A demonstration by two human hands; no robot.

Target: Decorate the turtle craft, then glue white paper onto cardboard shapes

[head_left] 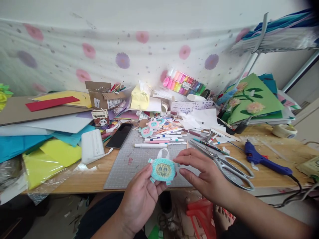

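Observation:
My left hand (pixel 141 196) grips a small turquoise craft ornament (pixel 163 170) by its left and lower edge, above the front of the grey cutting mat (pixel 119 171). The ornament has a speckled yellow oval with a face-like pattern, a white paper loop on top and small pale tabs around its rim. Just to its right is my right hand (pixel 201 172), thumb and fingers apart with nothing visible between them; whether a fingertip touches the edge I cannot tell. Similar small ornaments, one pink and turquoise (pixel 146 131), lie farther back.
Several markers (pixel 166 140) lie across the mat. Large scissors (pixel 230 166) and a blue glue gun (pixel 264 159) are at right. A phone (pixel 120 135), a white power bank (pixel 92 146) and coloured sheets (pixel 57 152) are at left. A cardboard box (pixel 104 96) stands behind.

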